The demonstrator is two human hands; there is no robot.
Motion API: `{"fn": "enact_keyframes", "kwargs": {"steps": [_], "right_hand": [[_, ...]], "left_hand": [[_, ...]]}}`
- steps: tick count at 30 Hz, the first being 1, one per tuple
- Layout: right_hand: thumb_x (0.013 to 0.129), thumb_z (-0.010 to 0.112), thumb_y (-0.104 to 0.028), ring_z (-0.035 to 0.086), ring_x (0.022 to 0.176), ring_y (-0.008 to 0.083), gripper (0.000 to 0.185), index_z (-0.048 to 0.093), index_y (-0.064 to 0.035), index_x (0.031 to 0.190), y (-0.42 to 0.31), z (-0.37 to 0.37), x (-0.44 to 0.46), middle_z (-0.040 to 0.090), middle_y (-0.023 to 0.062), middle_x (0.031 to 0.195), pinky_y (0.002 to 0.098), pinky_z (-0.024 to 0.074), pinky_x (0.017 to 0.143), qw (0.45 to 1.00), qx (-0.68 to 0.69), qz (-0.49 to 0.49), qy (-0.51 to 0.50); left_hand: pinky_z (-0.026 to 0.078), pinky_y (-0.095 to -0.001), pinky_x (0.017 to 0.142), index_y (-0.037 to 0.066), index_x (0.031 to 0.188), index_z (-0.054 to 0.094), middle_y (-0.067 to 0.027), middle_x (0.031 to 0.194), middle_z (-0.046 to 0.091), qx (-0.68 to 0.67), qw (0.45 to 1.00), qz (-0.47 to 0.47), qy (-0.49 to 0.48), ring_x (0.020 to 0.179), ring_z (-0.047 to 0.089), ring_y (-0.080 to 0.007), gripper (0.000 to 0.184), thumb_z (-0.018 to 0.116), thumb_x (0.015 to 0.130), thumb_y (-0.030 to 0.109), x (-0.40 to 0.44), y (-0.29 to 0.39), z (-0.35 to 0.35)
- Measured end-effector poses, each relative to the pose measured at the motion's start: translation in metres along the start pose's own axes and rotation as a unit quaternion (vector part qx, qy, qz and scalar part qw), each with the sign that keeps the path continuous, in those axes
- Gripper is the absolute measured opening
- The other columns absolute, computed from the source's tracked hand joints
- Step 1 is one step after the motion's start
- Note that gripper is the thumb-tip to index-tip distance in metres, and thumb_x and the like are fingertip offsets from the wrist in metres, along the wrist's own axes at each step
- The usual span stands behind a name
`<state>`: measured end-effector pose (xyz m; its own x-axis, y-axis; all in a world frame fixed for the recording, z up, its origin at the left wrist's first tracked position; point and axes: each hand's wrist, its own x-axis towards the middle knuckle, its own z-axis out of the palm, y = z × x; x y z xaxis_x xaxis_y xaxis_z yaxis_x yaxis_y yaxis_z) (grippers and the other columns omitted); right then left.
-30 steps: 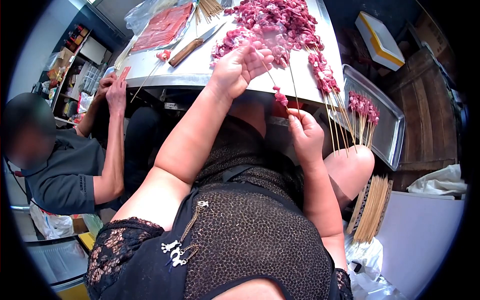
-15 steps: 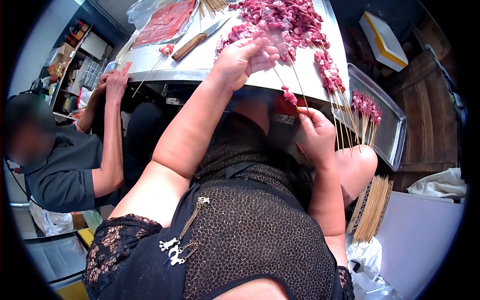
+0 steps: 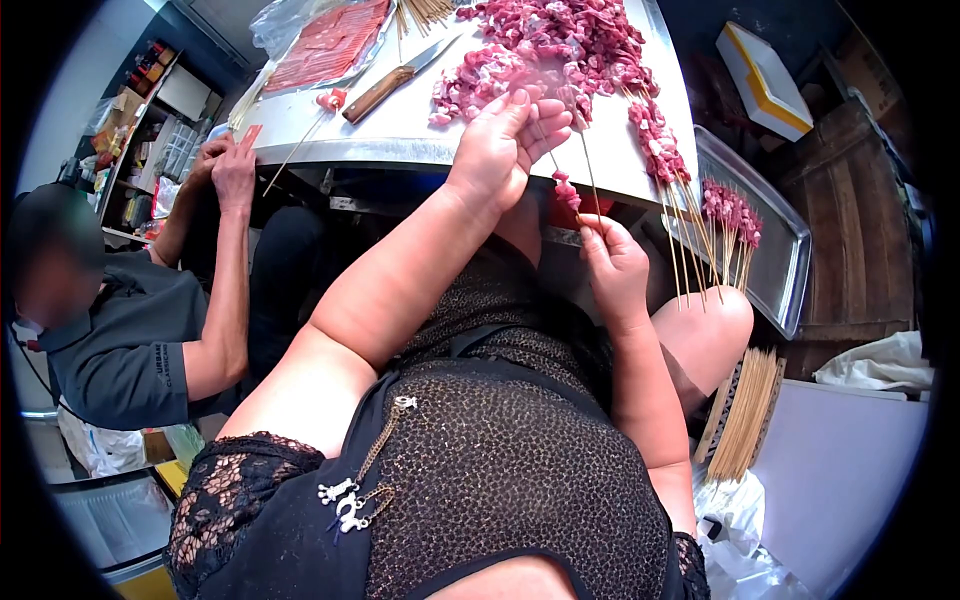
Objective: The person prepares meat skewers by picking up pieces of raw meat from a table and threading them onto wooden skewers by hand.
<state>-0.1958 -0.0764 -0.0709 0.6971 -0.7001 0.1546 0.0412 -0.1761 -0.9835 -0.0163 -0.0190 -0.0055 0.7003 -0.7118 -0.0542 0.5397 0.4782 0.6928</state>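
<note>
My right hand is closed, thumb and fingertips pinching a thin wooden skewer with a few pieces of raw meat threaded on it. The skewer's upper end points toward my left hand. That hand is palm up above the table edge, thumb apart and fingers loosely curled; no meat shows in the palm. Behind its fingers lies a large pile of raw meat pieces. Another bare skewer runs down from the pile toward my right hand; whether I hold it too is unclear.
Loaded skewers lie on the table's right edge, more over a metal tray. A knife and sliced meat in plastic are at left. A co-worker's hands hold a small red piece. Bare skewers stand lower right.
My left hand has moved right and slightly down. My right hand, with the meat skewer, has shifted left, bringing the two hands closer together. The co-worker's hands have moved slightly.
</note>
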Motion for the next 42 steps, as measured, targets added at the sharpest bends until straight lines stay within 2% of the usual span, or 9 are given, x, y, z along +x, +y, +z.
{"fn": "enact_keyframes", "kwargs": {"steps": [5, 9, 15, 24, 25, 31, 33, 37, 42], "right_hand": [[0.088, 0.059, -0.008, 0.048, 0.061, 0.0025, 0.016, 0.065, -0.0005, 0.101, -0.006, -0.003, -0.001, 0.057, -0.0041, 0.073, 0.0173, 0.0412, 0.057, 0.997, 0.059, 0.047, 0.007], [0.088, 0.059, -0.007, 0.049, 0.061, 0.0028, 0.016, 0.065, -0.0007, 0.102, -0.003, -0.005, 0.001, 0.057, -0.0037, 0.072, 0.0176, 0.0416, 0.056, 0.999, 0.043, 0.018, 0.009], [0.088, 0.059, -0.008, 0.049, 0.061, 0.0029, 0.016, 0.065, -0.0006, 0.101, -0.004, -0.006, 0.002, 0.058, -0.0030, 0.071, 0.0181, 0.0417, 0.056, 1.000, 0.000, 0.018, 0.008], [0.088, 0.059, -0.008, 0.049, 0.060, 0.0033, 0.016, 0.065, -0.0005, 0.100, -0.002, -0.001, 0.001, 0.057, -0.0030, 0.070, 0.0185, 0.0419, 0.056, 1.000, -0.016, 0.014, -0.013], [0.088, 0.059, -0.008, 0.049, 0.060, 0.0034, 0.016, 0.065, -0.0007, 0.101, -0.002, 0.001, 0.000, 0.058, -0.0029, 0.071, 0.0182, 0.0418, 0.056, 0.999, 0.010, 0.030, -0.024], [0.090, 0.057, -0.011, 0.045, 0.055, 0.0019, 0.018, 0.063, -0.0016, 0.104, -0.005, 0.000, 0.000, 0.055, -0.0036, 0.068, 0.0161, 0.0364, 0.049, 0.985, 0.133, 0.099, -0.056], [0.090, 0.057, -0.012, 0.041, 0.050, 0.0011, 0.018, 0.062, -0.0027, 0.105, -0.013, -0.003, 0.001, 0.053, -0.0039, 0.067, 0.0153, 0.0309, 0.044, 0.945, 0.236, 0.207, -0.093], [0.090, 0.057, -0.013, 0.039, 0.048, 0.0008, 0.018, 0.062, -0.0034, 0.105, -0.012, 0.000, -0.001, 0.054, -0.0034, 0.067, 0.0150, 0.0281, 0.042, 0.933, 0.280, 0.209, -0.085], [0.091, 0.057, -0.012, 0.040, 0.049, 0.0005, 0.018, 0.062, -0.0031, 0.105, -0.004, -0.003, 0.005, 0.054, -0.0039, 0.068, 0.0146, 0.0295, 0.044, 0.959, 0.247, 0.137, -0.029]], "left_hand": [[0.052, -0.0432, 0.088, -0.002, 0.110, 0.048, -0.0175, 0.100, 0.062, 0.075, 0.994, -0.046, -0.067, 0.095, 0.063, -0.0289, 0.021, 0.047, 0.095, 0.012, 0.008, 0.017, -0.011], [0.053, -0.0408, 0.087, -0.005, 0.110, 0.049, -0.0179, 0.101, 0.061, 0.104, 0.991, -0.032, -0.073, 0.096, 0.063, -0.0279, 0.022, 0.049, 0.094, 0.010, 0.016, 0.030, -0.019], [0.055, -0.0384, 0.082, -0.003, 0.108, 0.049, -0.0165, 0.096, 0.062, 0.095, 0.994, -0.037, -0.036, 0.088, 0.064, -0.0260, 0.020, 0.047, 0.095, 0.012, 0.009, 0.027, -0.011], [0.053, -0.0419, 0.085, -0.003, 0.114, 0.045, -0.0182, 0.100, 0.061, 0.051, 0.998, -0.029, -0.016, 0.092, 0.063, -0.0280, 0.024, 0.041, 0.097, 0.013, -0.005, 0.019, -0.013], [0.051, -0.0462, 0.089, -0.001, 0.113, 0.048, -0.0188, 0.105, 0.060, 0.046, 0.998, -0.035, -0.017, 0.099, 0.061, -0.0310, 0.024, 0.039, 0.098, 0.015, -0.005, 0.019, -0.013], [0.048, -0.0492, 0.092, -0.001, 0.112, 0.050, -0.0206, 0.109, 0.059, 0.036, 0.995, -0.065, -0.071, 0.106, 0.058, -0.0324, 0.025, 0.038, 0.097, 0.015, -0.003, 0.022, -0.010], [0.048, -0.0491, 0.092, 0.000, 0.111, 0.051, -0.0206, 0.110, 0.060, 0.040, 0.993, -0.076, -0.083, 0.106, 0.058, -0.0323, 0.024, 0.038, 0.097, 0.015, -0.003, 0.022, -0.008], [0.048, -0.0444, 0.092, 0.000, 0.110, 0.052, -0.0198, 0.111, 0.060, 0.039, 0.988, -0.111, -0.103, 0.109, 0.057, -0.0312, 0.023, 0.040, 0.096, 0.014, -0.009, 0.010, -0.007], [0.050, -0.0375, 0.088, -0.001, 0.116, 0.050, -0.0178, 0.110, 0.060, 0.079, 0.982, -0.137, -0.099, 0.104, 0.059, -0.0260, 0.027, 0.045, 0.096, 0.015, -0.029, -0.008, 0.006]]}}
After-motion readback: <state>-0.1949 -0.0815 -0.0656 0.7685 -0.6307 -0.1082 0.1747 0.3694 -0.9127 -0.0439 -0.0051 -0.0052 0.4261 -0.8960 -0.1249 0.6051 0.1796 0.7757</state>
